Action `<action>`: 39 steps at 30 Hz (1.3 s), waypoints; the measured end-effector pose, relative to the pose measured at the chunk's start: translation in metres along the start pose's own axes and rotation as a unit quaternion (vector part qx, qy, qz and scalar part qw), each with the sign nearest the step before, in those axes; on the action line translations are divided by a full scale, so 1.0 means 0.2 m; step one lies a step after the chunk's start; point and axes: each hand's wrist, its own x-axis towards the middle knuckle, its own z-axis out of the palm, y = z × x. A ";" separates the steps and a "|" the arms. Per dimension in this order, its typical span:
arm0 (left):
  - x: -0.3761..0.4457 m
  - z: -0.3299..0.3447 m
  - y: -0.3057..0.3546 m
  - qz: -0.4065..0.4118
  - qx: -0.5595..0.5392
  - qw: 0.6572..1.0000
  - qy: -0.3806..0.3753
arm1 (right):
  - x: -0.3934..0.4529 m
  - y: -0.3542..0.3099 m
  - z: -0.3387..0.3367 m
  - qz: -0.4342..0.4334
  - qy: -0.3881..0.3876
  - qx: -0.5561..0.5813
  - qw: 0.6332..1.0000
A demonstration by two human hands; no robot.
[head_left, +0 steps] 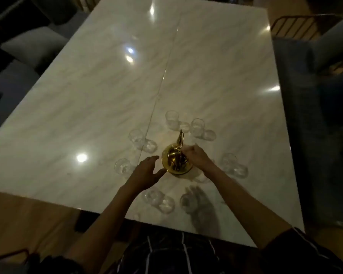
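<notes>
A shiny gold kettle (173,160) with a long spout pointing away from me stands on the white marble table (107,95). My right hand (196,156) grips the kettle at its right side, near the handle. My left hand (147,173) hovers just left of the kettle with its fingers spread and relaxed, holding nothing. Several clear drinking glasses ring the kettle, among them one at the far side (171,119), one at the left (123,166), one at the right (229,162) and one near me (153,195).
Grey upholstered chairs (34,46) stand along the left of the table and a blue one (305,95) along the right. A metal-framed chair back (297,26) shows at the far right. The table's near edge runs just in front of my body.
</notes>
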 end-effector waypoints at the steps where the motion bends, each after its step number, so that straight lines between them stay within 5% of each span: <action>1: -0.02 0.01 0.01 -0.008 -0.011 1.000 0.009 | 0.05 0.01 0.02 0.000 -0.011 0.034 0.999; 10: -0.20 0.15 0.00 -0.075 -0.123 0.984 0.106 | 0.31 0.02 0.16 0.080 -0.045 0.157 0.983; 18: -0.36 0.24 -0.06 -0.110 -0.154 0.970 0.150 | 0.34 -0.02 0.18 0.046 -0.015 0.138 0.989; 32: -0.46 0.32 0.07 0.128 -0.010 0.978 0.163 | -0.25 -0.23 -0.06 -0.164 -0.024 -0.064 0.984; 39: -0.55 0.44 0.04 0.186 -0.014 0.976 0.113 | -0.57 -0.11 0.01 -0.172 -0.055 -0.151 0.972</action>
